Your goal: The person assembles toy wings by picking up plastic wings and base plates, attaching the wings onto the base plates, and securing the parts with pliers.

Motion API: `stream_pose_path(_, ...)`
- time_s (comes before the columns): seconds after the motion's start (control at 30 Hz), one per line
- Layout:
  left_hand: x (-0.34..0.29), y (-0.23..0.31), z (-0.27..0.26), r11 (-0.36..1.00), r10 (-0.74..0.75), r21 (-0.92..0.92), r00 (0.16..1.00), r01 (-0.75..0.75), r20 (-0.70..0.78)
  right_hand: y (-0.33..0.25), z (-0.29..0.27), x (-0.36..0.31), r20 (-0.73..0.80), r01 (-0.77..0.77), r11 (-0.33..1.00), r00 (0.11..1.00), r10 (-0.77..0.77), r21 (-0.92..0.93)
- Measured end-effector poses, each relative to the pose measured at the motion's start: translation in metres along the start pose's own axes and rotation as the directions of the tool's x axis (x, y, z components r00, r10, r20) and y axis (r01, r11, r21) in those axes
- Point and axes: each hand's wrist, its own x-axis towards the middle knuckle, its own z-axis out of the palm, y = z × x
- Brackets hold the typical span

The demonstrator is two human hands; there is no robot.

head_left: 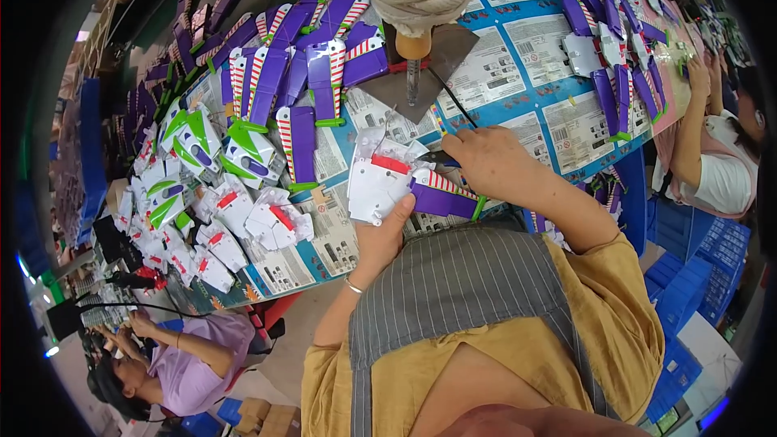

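Close in front of me, my left hand (384, 241) grips a white plastic toy shell (374, 188) by its lower edge. A red strip crosses the shell's inner face. At its right side sits a purple wing (443, 201) with a red-and-white striped edge and a green tip. My right hand (495, 163) is closed at the shell's upper right, fingers around a dark slim tool (438, 159) that reaches toward the shell. The tool's exact kind is hard to make out. Above hangs a cloth-wrapped power screwdriver (413, 48), its bit pointing down, touched by neither hand.
Many purple wings (303, 73) lie at the back left. White shells (271, 222) and white-green shells (251, 152) are heaped at the left. More wings (619, 97) lie at the right. Printed sheets (494, 61) cover the table. Co-workers sit at left (194, 356) and right (720, 154).
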Motion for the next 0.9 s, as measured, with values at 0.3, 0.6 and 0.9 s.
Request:
stream_pose_path(0.3, 0.009, 0.022, 0.017, 0.994, 0.019, 0.108, 0.999, -0.013, -0.05, 0.009, -0.024, 0.02, -0.005, 0.189, 0.909, 0.979, -0.206, -0.371)
stream_pose_path(0.6, 0.031, 0.031, 0.017, 0.993, -0.089, 0.076, 0.996, 0.091, -0.022, 0.03, -0.013, 0.035, -0.078, 0.212, 0.92, 0.965, -0.25, -0.331)
stream_pose_path(0.9, 0.046, 0.043, 0.01, 0.968, -0.22, -0.131, 0.975, 0.214, -0.028, 0.04, -0.006, 0.048, -0.026, 0.098, 0.982, 0.994, -0.104, -0.163)
